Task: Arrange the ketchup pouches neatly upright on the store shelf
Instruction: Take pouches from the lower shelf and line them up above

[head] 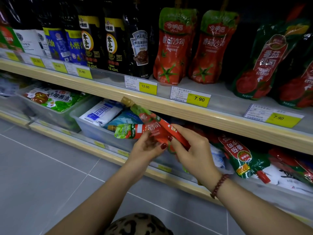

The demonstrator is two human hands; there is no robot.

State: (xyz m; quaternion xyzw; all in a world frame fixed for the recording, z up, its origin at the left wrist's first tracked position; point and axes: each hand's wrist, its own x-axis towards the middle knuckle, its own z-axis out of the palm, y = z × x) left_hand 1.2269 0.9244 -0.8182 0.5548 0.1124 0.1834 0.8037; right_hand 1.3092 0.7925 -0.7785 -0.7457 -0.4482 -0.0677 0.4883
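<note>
— Below the upper shelf [152, 104], what was being held?
— Two ketchup pouches were held in front of the lower shelf [172, 179]. A tilted pouch [144, 114], its gold cap pointed up and left, was gripped by the right hand [193, 155], thumb pressed on top. A sideways pouch [125, 132], green end turned leftward, was clasped by the left hand [145, 150], fingers curled round it. The two pouches were crossed and touching.
— And on the shelves?
— Two red pouches [174, 48] were stood upright on the upper shelf, beside dark bottles [111, 43]. Another pouch [243, 156] was laid flat on the lower shelf, red cap toward the front.
</note>
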